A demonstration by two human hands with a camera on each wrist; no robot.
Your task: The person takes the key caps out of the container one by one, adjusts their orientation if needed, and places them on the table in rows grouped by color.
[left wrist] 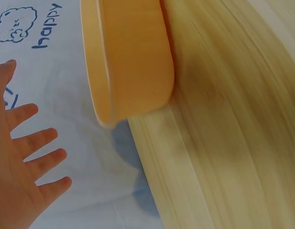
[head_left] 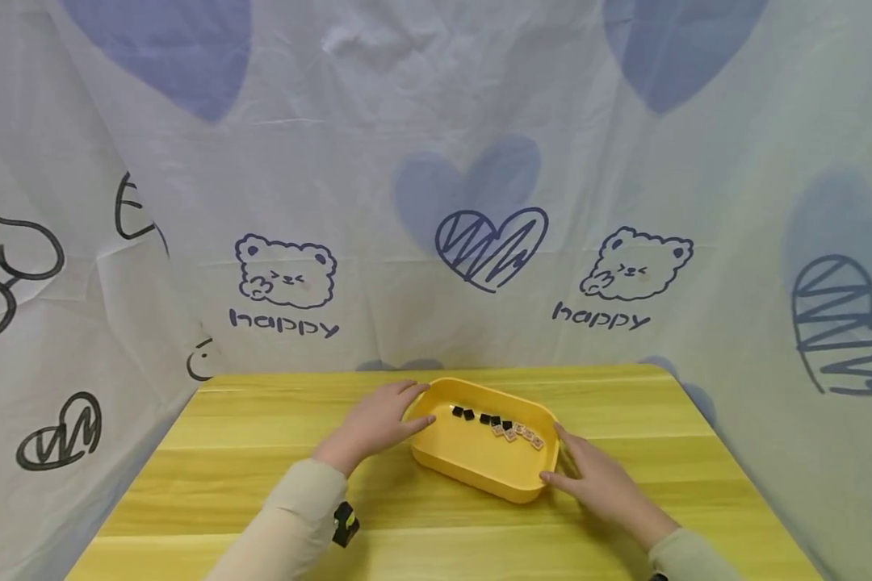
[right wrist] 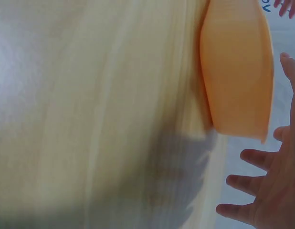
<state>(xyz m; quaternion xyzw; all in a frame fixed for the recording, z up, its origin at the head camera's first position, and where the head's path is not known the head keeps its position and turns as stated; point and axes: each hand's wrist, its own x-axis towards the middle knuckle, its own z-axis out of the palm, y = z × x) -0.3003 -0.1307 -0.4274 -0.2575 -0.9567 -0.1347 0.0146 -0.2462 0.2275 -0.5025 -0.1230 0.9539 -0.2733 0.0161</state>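
Observation:
A yellow plastic tray point(head_left: 472, 478) with rounded corners sits at an angle on the table. Inside it, several small black cubes point(head_left: 468, 415) form a loose row, joined at the right by several pale cubes point(head_left: 537, 443) with dark marks. My left hand point(head_left: 378, 420) is at the tray's left end, thumb and fingers spread around the corner; the left wrist view shows them straight. At the opposite end, my right hand point(head_left: 601, 482) has its fingertips right at the rim. The right wrist view shows those fingers spread wide beside the tray wall point(right wrist: 238, 71).
The tray rests on a yellow wood-grain table point(head_left: 262, 452). Behind and around it hangs a pale cloth point(head_left: 385, 315) printed with hearts and bears. A black wrist device point(head_left: 345, 524) shows by the left sleeve point(head_left: 283, 516).

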